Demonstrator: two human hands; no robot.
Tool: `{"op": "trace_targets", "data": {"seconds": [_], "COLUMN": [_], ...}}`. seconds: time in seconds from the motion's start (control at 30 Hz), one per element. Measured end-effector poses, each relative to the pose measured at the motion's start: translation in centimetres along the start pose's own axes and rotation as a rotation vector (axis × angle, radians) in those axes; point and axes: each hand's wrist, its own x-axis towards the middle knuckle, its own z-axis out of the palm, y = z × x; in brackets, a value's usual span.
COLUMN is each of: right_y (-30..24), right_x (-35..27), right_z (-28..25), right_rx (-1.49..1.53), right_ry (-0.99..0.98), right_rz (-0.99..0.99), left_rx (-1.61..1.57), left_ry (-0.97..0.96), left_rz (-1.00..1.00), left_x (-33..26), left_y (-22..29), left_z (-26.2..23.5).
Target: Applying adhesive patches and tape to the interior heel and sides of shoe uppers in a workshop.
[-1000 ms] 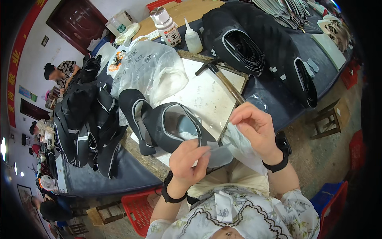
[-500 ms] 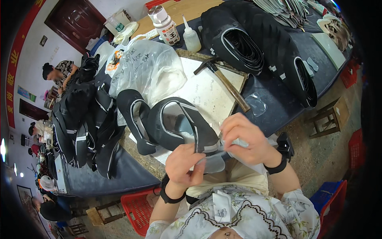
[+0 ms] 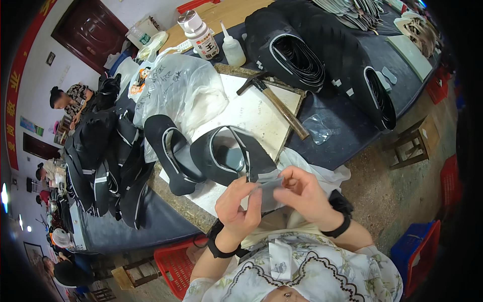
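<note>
Thin translucent grey sheet [image 3: 270, 200], pinched between bare left hand [image 3: 236, 202] and bare right hand [image 3: 306, 199] at dark-covered desk [image 3: 344, 143], near white-edged, curved black fabric piece [image 3: 205, 158]; at possible risk of creasing or slipping from uneven pulling by the fingertips.

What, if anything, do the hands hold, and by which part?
Left hand pinches a translucent sheet by its left edge; right hand, by its right edge.
</note>
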Motion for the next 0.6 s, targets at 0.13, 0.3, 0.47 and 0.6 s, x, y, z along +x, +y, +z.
{"op": "trace_targets", "data": {"seconds": [0.13, 0.3, 0.47, 0.6], "right_y": [1.8, -1.7, -2.7, -3.5], "right_x": [0.2, 0.3, 0.9, 1.2], "right_z": [0.1, -0.3, -0.1, -0.5], "right_rx": [0.143, 0.150, -0.219, -0.372], "right_ry": [0.135, 0.057, -0.047, -0.039], "right_rz": [-0.165, -0.055, 0.001, -0.002], "left_rx": [-0.265, -0.524, -0.435, -0.442], "left_ry": [-0.035, -0.046, -0.271, -0.411], "left_rz": [-0.298, -0.644, -0.650, -0.619], "left_x": [-1.0, -0.1, -0.4, 0.1], "left_y": [0.5, 1.2, 0.8, 1.3], "left_z": [-1.5, -1.5, -1.8, -1.9]}}
